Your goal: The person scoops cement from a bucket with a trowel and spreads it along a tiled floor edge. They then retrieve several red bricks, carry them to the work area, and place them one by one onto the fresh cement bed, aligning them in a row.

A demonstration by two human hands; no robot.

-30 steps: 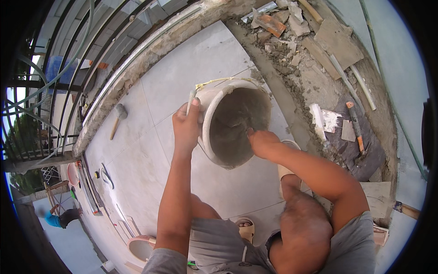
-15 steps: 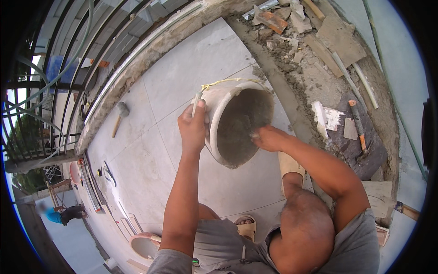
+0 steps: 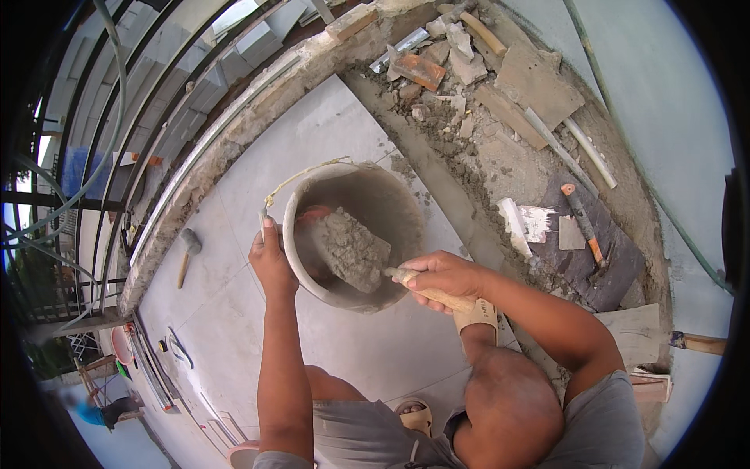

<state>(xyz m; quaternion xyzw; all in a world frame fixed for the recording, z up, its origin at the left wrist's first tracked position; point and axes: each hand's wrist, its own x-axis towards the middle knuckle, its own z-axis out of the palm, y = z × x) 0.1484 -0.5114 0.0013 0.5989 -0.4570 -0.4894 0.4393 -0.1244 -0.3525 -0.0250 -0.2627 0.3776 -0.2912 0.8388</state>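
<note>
- The right hand (image 3: 444,275) is wrapped around the wooden handle of a trowel (image 3: 455,300)
- A thick heap of grey mortar (image 3: 350,248) covers the trowel's blade, which is at the mouth of a bucket (image 3: 402,207)
- The left hand (image 3: 273,264) is curled around one end of the bucket's yellowish handle (image 3: 269,199), just beside the rim
- The bucket is in front of the person, above pale floor tiles (image 3: 219,305); something reddish inside is too hidden to name
- To the left, a mallet (image 3: 187,254) lies on the tiles
- To the right, an orange-and-black tool (image 3: 584,223) rests on a dark slab (image 3: 617,270)
- Farther out, a broken brick (image 3: 419,70) lies among rubble
- At far left, a co-worker (image 3: 90,413) wears blue
</note>
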